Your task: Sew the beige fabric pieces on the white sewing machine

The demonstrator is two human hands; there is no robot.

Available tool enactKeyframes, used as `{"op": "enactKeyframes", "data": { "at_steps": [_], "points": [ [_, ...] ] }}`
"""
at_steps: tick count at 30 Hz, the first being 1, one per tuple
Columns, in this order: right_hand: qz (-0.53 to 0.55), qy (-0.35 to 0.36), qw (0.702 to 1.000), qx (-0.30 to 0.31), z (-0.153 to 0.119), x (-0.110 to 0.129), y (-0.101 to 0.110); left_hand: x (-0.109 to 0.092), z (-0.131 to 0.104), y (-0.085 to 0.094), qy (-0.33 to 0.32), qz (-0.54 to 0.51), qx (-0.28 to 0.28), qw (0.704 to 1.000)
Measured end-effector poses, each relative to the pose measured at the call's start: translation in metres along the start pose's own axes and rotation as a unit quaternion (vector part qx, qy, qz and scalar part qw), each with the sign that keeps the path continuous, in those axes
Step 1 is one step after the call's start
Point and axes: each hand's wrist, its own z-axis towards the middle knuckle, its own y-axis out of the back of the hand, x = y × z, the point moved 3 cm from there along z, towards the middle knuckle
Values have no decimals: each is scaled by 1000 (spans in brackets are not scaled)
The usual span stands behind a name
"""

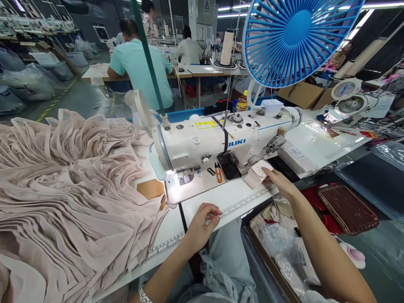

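On the table's front strip, my left hand (203, 222) is loosely curled beside a printed ruler (243, 205). Its thumb and fingertips come close without meeting, and I see nothing between them. Farther right, my right hand (276, 180) grips the edge of a small stack of pale labels (255, 174), thumb on top; its other fingers are mostly hidden. The stack rests by the base of a white sewing machine (195, 143). Between machine and hands lie orange thread snips (218, 172) and a black razor blade (211, 171).
Pale pink fabric pieces (78, 189) cover the left side in a big pile. A blue fan (298, 31) rises behind the machine. Another label stack (296, 156) sits to the right. Below, an open box (284, 248) holds plastic-wrapped items. A co-worker (142, 67) sits ahead.
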Motion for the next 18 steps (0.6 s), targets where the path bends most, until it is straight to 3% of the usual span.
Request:
{"op": "enactKeyframes", "data": {
  "at_steps": [7, 10, 15, 18],
  "points": [
    [-19, 45, 998, -42, -2, -3, -1, 0, 0, -1, -1, -12, -9, 1000],
    [-72, 116, 984, -112, -6, -4, 5, 2, 0, -2, -2, -12, -13, 1000],
    [-117, 314, 903, -270, -42, 3, 12, 1, -1, -2, -5, -3, -24, 1000],
    [-140, 363, 860, -330, -72, -2, 15, -2, -3, 0, 1, 1, -26, 1000]
  ]
}}
